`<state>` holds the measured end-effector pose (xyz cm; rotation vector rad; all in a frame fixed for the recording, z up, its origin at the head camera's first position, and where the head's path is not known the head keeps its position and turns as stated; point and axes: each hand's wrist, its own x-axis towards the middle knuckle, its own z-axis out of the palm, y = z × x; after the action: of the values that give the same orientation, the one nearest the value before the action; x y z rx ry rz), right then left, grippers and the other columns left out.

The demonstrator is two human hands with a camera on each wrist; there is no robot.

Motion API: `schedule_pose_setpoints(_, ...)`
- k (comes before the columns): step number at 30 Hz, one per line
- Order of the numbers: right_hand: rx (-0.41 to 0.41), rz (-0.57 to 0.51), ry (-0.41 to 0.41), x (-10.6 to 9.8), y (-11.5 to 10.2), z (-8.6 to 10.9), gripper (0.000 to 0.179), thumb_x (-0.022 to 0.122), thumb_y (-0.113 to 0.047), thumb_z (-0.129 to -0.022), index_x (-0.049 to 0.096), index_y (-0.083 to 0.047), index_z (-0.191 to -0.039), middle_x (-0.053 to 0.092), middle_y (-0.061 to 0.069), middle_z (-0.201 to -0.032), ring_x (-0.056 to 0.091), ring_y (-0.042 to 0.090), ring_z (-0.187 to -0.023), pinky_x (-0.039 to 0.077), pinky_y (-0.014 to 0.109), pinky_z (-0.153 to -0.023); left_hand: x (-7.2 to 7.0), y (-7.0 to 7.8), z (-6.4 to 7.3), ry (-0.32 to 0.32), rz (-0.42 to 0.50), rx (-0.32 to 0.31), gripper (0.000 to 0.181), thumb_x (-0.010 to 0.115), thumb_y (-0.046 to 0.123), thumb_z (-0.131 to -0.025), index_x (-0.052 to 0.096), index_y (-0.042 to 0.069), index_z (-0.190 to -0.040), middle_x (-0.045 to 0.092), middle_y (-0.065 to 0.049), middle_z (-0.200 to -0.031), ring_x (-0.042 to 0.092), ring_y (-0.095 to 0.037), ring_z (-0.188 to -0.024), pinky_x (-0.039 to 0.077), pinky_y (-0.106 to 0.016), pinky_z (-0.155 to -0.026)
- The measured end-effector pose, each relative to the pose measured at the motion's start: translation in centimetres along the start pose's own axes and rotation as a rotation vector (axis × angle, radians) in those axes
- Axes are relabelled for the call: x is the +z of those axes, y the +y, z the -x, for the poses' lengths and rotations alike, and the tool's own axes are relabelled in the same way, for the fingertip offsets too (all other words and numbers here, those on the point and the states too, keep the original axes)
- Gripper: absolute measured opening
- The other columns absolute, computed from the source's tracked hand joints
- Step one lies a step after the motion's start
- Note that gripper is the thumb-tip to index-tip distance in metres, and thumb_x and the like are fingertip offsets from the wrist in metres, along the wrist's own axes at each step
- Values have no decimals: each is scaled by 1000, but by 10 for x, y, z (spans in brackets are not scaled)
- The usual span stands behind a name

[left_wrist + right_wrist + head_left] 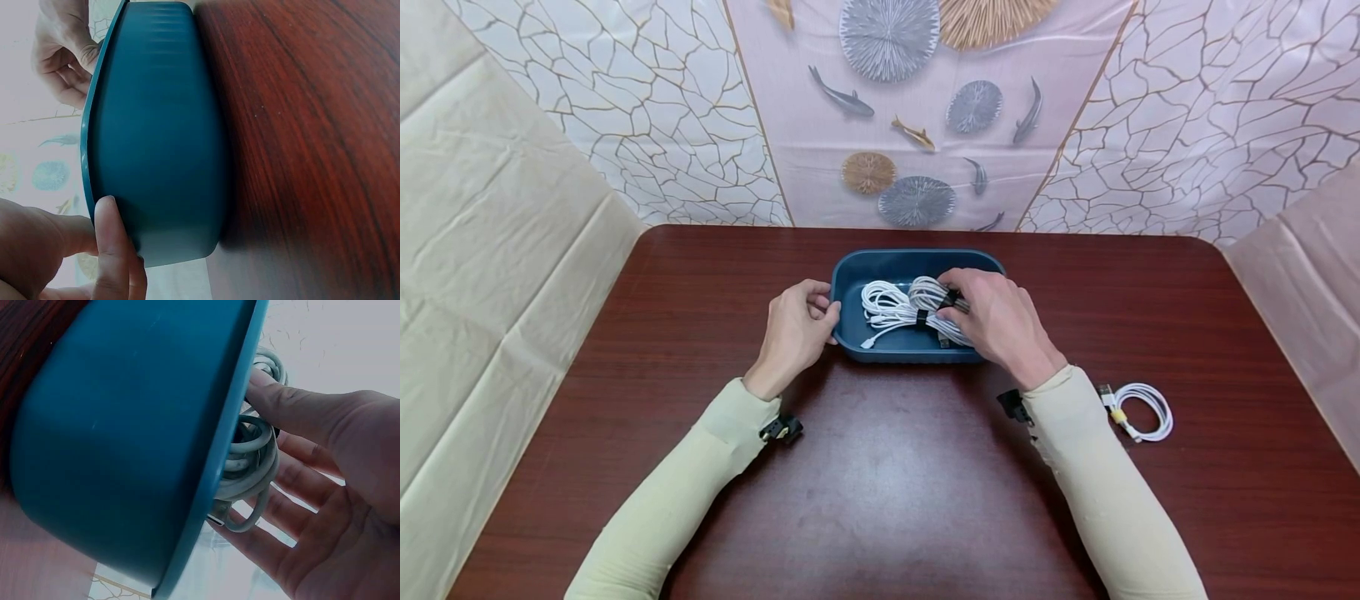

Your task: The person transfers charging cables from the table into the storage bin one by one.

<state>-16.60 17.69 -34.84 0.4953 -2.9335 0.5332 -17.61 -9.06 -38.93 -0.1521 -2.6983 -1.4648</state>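
A dark blue plastic basin (910,356) stands near the back of the table. My left hand (793,333) pinches its left rim, with fingers (111,244) against the outer wall in the left wrist view. Inside lies a white cable bundle (886,302) bound by a black tie, one plug end toward the front left. Over the basin's right part, my right hand (1003,321) grips a coiled cable (927,292) with a black tie. In the right wrist view this coil (247,469) shows above the rim between thumb and fingers. The palm hides the basin's right end.
Right of the basin, beside my right sleeve (1097,450), a coiled white cable (1167,417) with a yellow tie lies on the brown wooden table (880,467). Patterned cloth (662,108) hangs behind the table's back edge, and beige cloth hangs at both sides.
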Motion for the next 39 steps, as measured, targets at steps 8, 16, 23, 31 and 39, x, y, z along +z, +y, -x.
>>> schedule_pose_setpoints(8,-15,-22,-13,2,-5,0,40,78,-24,-91,68,-12,-128,71,9,-124,67,25,-109,60,50,-88,0,0,0,-3,-3,0,32,67,12,-98,64,-4,-126,68,-14,-98,68,-14,-58,61,-24,-54)
schedule_pose_setpoints(16,-64,-34,-19,5,-9,1,39,78,-25,-92,68,-13,-127,72,6,-121,67,22,-103,60,47,-85,0,0,0,-3,-7,2,33,67,12,-98,64,-3,-126,68,-14,-99,69,-14,-59,61,-24,-54)
schedule_pose_setpoints(23,-71,-39,-49,7,-12,0,41,76,-24,-93,67,-12,-131,70,8,-127,67,24,-108,60,47,-88,0,0,0,2,-9,5,32,67,12,-98,64,-3,-126,68,-14,-98,68,-13,-59,61,-24,-54)
schedule_pose_setpoints(31,-86,-51,-61,9,-16,2,41,76,-24,-93,67,-11,-130,70,9,-126,67,23,-106,60,46,-88,0,0,0,1,-15,6,32,67,13,-98,64,-3,-126,68,-15,-99,68,-13,-58,61,-24,-54)
schedule_pose_setpoints(39,-116,-39,-69,12,-18,1,38,76,-25,-93,68,-13,-128,72,6,-123,68,23,-106,60,45,-87,1,-1,-1,6,-13,6,32,67,12,-98,65,-4,-125,68,-15,-98,68,-13,-58,61,-23,-54)
